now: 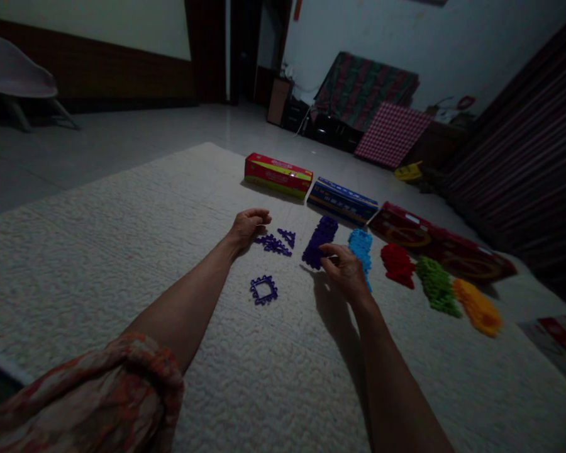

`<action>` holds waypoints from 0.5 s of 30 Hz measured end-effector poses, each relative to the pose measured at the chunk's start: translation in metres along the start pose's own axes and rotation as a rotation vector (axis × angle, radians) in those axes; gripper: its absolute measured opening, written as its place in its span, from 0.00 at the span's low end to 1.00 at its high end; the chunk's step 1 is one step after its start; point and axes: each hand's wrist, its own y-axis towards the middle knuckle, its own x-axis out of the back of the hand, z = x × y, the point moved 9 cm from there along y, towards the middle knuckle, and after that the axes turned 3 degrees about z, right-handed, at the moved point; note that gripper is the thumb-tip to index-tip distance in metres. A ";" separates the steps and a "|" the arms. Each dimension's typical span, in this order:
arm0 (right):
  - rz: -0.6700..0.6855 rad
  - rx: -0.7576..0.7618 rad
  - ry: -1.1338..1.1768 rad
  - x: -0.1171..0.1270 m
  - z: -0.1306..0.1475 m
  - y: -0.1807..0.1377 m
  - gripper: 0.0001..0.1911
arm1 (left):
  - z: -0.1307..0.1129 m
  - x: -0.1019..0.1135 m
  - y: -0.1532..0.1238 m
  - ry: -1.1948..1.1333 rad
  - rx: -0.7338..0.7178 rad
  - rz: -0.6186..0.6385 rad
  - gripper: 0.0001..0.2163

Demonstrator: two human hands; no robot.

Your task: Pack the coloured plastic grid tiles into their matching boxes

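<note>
My left hand (249, 228) rests on the white rug (122, 251) with its fingers curled, touching a flat chain of purple snowflake pieces (274, 244). A small purple cluster (287, 236) lies just right of it. My right hand (343, 269) pinches at the near end of the purple pile (319, 240); what its fingertips hold is too small to name. A purple square frame of joined pieces (263, 290) lies on the rug between my forearms. The room is dim.
Piles of blue (361, 245), red (398, 264), green (436, 286) and orange pieces (477, 308) run in a row to the right. Behind them lie a red box (278, 175), a blue box (342, 201) and a flat red box (446, 246). A chair (14, 75) stands far left.
</note>
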 end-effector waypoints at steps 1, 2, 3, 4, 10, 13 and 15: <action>0.005 0.007 -0.021 -0.003 0.000 0.000 0.15 | 0.000 0.000 0.000 -0.001 -0.002 -0.002 0.11; 0.006 0.014 -0.044 -0.005 -0.001 -0.001 0.15 | 0.000 0.000 0.000 -0.002 -0.005 -0.004 0.11; 0.006 0.023 -0.066 -0.007 -0.002 -0.001 0.16 | 0.000 0.000 0.000 -0.003 -0.008 -0.001 0.11; 0.005 0.033 -0.085 -0.009 -0.002 -0.002 0.16 | 0.001 0.001 0.001 -0.005 -0.011 0.004 0.11; -0.033 0.089 -0.176 -0.008 0.003 -0.003 0.17 | 0.005 0.003 0.008 -0.011 -0.023 0.022 0.11; -0.104 0.131 -0.228 -0.001 0.016 -0.003 0.18 | 0.004 0.003 0.007 -0.020 -0.024 0.019 0.12; -0.062 0.180 -0.220 -0.007 0.029 -0.005 0.15 | 0.003 0.002 0.006 -0.018 -0.024 0.022 0.11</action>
